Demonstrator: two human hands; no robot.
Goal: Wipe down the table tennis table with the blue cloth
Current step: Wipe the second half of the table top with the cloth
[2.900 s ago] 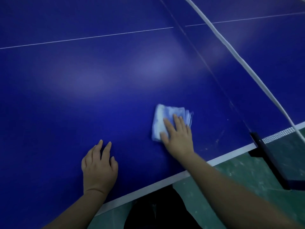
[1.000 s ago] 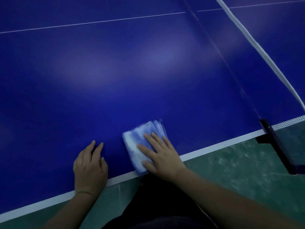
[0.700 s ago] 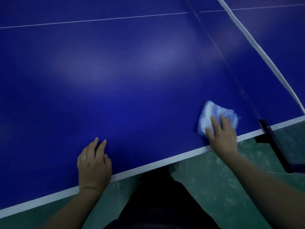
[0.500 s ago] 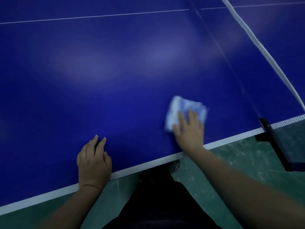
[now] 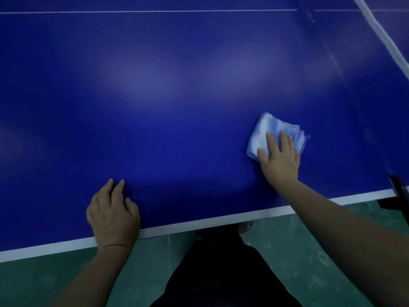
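**Wiping stroke on the near strip**

Folded into a thick pad, the pale blue cloth (image 5: 265, 129) lies on the dark blue table tennis table (image 5: 177, 85), towards its right side and a little in from the white edge stripe (image 5: 199, 223). The right hand (image 5: 280, 160) lies flat on top of it. Its fingers (image 5: 271, 142) are straight and close together and the thumb is angled out to the cloth's near left corner. Nothing is pinched; the palm and fingers simply press down. That flat press probably spreads the load across the pad so the whole face rubs the surface, and the folding gives it enough body to slide without bunching.

The left hand (image 5: 112, 214) rests on the table near the edge, well apart from the cloth. Its fingers are loosely bent, close together and holding nothing. It looks like a brace, taking the person's weight as they lean over to reach with the other arm.

The black net post (image 5: 398, 191) and the white-banded net (image 5: 380, 32) stand to the right, so this stretch is likely the end of a pass. Much of the far surface, up to the thin white centre line (image 5: 132, 11), seems beyond easy reach from here.
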